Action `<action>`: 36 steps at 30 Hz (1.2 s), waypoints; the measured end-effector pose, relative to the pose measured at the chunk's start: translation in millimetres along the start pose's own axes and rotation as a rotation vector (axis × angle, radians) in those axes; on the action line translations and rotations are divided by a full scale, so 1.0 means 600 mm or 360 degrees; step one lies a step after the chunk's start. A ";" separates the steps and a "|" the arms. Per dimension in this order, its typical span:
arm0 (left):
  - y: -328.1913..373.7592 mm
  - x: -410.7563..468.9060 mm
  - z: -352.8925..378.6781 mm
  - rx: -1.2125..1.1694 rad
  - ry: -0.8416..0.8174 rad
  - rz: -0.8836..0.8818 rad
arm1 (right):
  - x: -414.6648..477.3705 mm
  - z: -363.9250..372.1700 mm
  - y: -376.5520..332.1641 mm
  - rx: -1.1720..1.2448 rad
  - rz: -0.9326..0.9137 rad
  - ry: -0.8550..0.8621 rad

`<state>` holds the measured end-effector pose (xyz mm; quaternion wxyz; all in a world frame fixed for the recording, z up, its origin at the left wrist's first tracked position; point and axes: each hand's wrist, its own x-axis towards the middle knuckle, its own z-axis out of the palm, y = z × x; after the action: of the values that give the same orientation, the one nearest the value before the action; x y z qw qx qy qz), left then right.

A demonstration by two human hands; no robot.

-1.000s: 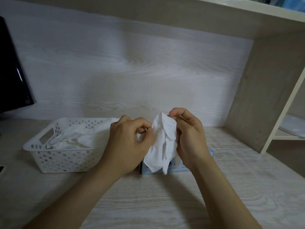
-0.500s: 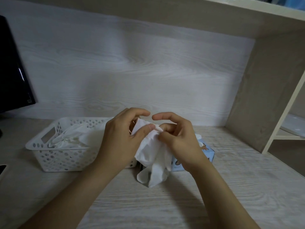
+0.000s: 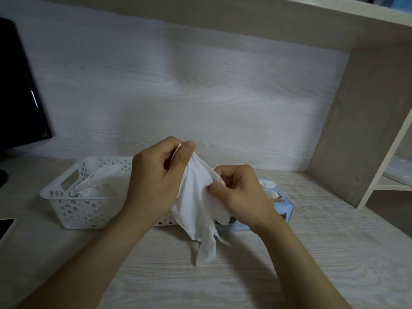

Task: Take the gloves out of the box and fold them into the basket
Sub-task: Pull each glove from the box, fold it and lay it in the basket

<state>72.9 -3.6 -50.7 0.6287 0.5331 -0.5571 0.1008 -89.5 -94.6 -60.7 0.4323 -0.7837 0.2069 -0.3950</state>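
Note:
A thin white glove [image 3: 196,210] hangs between both hands above the desk, its fingers dangling down. My left hand [image 3: 153,181] pinches its upper edge between thumb and fingers. Lower and to the right, my right hand [image 3: 240,195] pinches the glove's right side. Behind the right hand lies the light blue glove box [image 3: 282,208], with more white gloves poking out of its top. The white perforated basket [image 3: 73,204] stands at the left, partly behind my left hand, with white gloves [image 3: 100,184] lying in it.
A dark monitor [image 3: 17,92] stands at the far left, and a phone corner [image 3: 5,226] shows at the left edge. A wooden side panel [image 3: 361,130] and a shelf above enclose the desk. A lower side shelf [image 3: 394,175] lies to the right.
My left hand has risen with the glove's top edge, and my right hand has dropped and shifted right, spreading the glove out. The glove's fingers now hang lower.

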 end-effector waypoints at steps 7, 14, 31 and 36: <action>-0.009 0.021 -0.027 -0.0279 -0.0032 -0.0290 | 0.021 0.028 -0.017 0.0015 0.0209 0.0285; -0.018 0.049 -0.059 -0.0771 0.0116 -0.0986 | 0.037 0.068 -0.030 -0.0633 0.0004 0.0720; -0.128 0.066 -0.145 0.0973 0.0321 -0.0845 | 0.191 0.131 -0.061 -0.1358 -0.0101 -0.0006; -0.138 0.076 -0.147 0.1233 0.0262 -0.0881 | 0.216 0.141 -0.034 -0.1308 -0.0113 0.0095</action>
<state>201.0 10.0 -43.3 0.4291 0.8465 -0.2643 0.1716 56.1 -126.4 -13.1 0.0632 -0.8860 0.3327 -0.3169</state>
